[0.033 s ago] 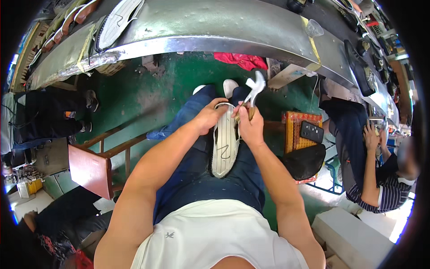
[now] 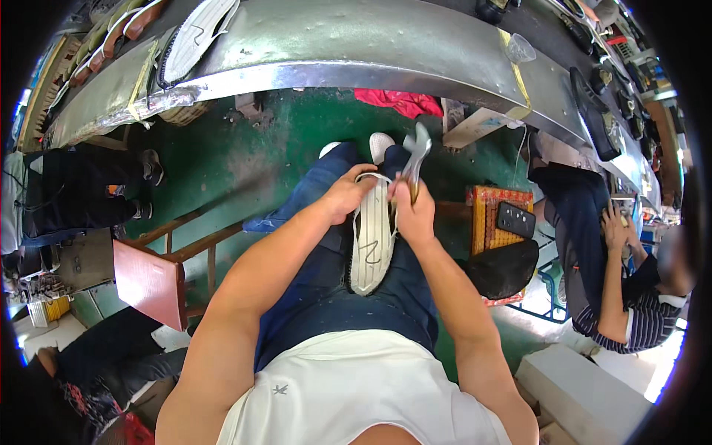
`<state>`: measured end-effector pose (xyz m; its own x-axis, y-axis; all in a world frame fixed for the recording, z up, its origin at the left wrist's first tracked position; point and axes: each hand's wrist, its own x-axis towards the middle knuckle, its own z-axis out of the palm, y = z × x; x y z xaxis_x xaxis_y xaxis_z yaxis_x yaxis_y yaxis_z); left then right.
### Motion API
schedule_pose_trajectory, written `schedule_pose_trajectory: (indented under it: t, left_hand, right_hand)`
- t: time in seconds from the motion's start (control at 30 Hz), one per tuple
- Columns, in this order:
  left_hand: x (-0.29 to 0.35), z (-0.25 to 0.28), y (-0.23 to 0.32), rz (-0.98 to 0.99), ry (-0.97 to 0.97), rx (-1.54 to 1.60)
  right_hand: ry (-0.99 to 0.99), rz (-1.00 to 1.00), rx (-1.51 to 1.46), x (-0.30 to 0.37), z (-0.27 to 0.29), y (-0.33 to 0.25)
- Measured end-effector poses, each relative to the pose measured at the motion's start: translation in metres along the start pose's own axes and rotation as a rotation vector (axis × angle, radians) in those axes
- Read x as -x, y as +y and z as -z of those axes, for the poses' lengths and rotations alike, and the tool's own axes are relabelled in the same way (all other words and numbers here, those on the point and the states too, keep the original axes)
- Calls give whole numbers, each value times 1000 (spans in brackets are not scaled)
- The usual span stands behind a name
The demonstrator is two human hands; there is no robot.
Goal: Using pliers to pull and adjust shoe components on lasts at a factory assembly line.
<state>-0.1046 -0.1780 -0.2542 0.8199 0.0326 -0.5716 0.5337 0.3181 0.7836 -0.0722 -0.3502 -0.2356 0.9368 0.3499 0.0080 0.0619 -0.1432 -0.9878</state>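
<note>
On the person's lap, sole up across the blue jeans, lies a white shoe point(image 2: 372, 239). The left hand point(image 2: 346, 194) has its fingers clenched on the shoe's far end; the right hand point(image 2: 415, 210), just beside it, grips metal pincers point(image 2: 415, 154) that rise above the shoe. Beyond the shoe, past the green floor point(image 2: 245, 159), curves a metal desk point(image 2: 356, 44) carrying a white sole point(image 2: 194, 38).

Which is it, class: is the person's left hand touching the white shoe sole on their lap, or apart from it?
Touching. The head view shows the left hand gripping the upper end of the white shoe sole, with its fingers curled over the edge.
</note>
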Motion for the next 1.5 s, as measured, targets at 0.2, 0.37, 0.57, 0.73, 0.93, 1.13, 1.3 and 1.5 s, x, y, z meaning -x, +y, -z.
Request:
schedule_pose_trajectory:
  t: [0.2, 0.37, 0.57, 0.73, 0.93, 1.13, 1.3, 1.5]
  left_hand:
    - [0, 15, -10, -50, 125, -18]
    - [40, 18, 10, -217, 108, 79]
    - [150, -13, 68, -1134, 38, -470]
    - [146, -28, 13, -1300, -46, -768]
    - [155, -35, -23, -1113, -152, -869]
    - [136, -62, -66, -803, 162, -366]
    - [130, -69, -63, -895, 259, -305]
    - [132, -71, -55, -892, 172, -275]
  right_hand:
    - [155, -831, -693, 105, 36, -42]
    - [-324, -588, -250, 142, 112, -65]
    - [-512, 335, 667, 151, 106, -93]
    - [-842, -898, -1179, 83, 77, -27]
    - [-327, -1153, -976, 94, 50, -38]
    - [-114, -1110, -704, 115, 23, -16]
    - [62, -1101, -709, 128, 12, -43]
    - [139, -1119, -814, 153, 10, -46]
